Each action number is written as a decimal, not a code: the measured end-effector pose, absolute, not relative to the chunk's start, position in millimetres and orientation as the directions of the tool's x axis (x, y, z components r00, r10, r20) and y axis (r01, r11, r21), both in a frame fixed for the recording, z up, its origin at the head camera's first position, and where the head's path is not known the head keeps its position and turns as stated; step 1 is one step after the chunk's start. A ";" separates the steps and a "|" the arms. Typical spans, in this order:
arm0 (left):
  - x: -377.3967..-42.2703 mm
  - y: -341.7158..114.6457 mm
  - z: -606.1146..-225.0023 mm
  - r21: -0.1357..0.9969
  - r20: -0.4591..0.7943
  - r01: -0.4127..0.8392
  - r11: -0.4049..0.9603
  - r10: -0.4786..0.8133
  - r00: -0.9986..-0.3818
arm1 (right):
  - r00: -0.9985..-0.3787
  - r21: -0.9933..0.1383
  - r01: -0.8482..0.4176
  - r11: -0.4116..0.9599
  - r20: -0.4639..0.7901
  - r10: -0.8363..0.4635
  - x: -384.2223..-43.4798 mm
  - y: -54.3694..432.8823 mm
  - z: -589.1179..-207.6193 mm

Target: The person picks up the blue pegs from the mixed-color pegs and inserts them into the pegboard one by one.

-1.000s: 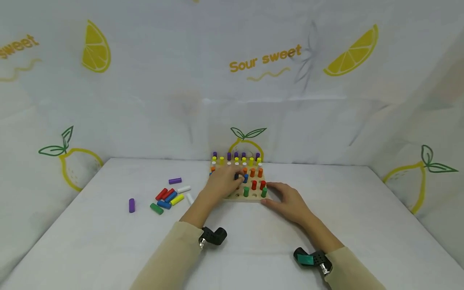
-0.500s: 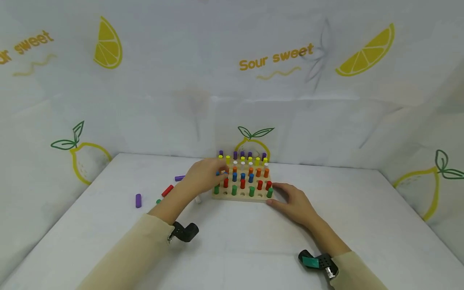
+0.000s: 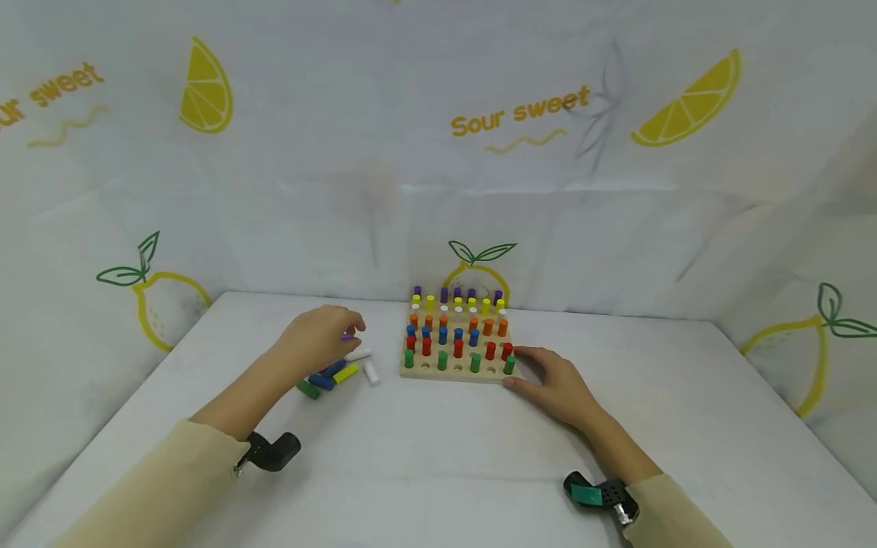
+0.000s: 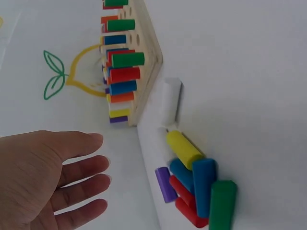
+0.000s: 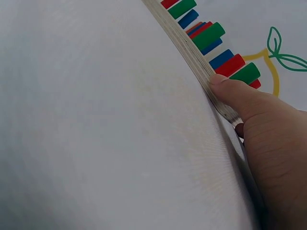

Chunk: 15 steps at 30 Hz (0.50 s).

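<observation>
My left hand [image 3: 318,339] hovers above the loose pegs on the left, fingers loosely bent with nothing between them. In the left wrist view, a purple peg [image 4: 166,185] lies close to the fingertips, beside red pegs [image 4: 191,213], blue pegs [image 4: 205,187], a yellow peg [image 4: 184,149], a green peg [image 4: 223,206] and white pegs [image 4: 171,101]. A wooden pegboard [image 3: 455,374] with rows of upright coloured pegs stands at the back centre. My right hand [image 3: 556,387] grips its front right corner, thumb on the front edge, fingers at the right side.
A white cloth covers the table [image 3: 438,472], and a lemon-printed cloth wall [image 3: 308,228] rises right behind the pegboard. Each wrist carries a black camera mount, the left mount [image 3: 274,451] and the right mount [image 3: 596,493].
My left hand has left the pegboard and moved left to over the loose pegs. A blue peg it was beside now stands in the board. My right hand stays at the corner.
</observation>
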<state>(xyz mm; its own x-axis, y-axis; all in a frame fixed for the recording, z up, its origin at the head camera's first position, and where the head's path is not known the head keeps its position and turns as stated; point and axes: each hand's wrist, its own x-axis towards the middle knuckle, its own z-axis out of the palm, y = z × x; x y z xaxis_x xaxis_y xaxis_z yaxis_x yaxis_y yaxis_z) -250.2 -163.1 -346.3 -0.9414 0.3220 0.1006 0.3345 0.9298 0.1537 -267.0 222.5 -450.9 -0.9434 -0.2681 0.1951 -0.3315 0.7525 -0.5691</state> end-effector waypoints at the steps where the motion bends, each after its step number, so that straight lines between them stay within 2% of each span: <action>1: -249.7 -167.2 -347.7 0.161 0.093 0.323 0.933 0.311 -0.946 | -0.944 -0.568 -0.331 0.754 0.194 -0.268 -267.3 222.7 -451.1; 15: -245.6 -198.0 -380.5 0.292 -0.007 0.196 0.936 0.207 -0.978 | -0.942 -0.569 -0.337 0.750 0.201 -0.270 -269.5 223.0 -453.8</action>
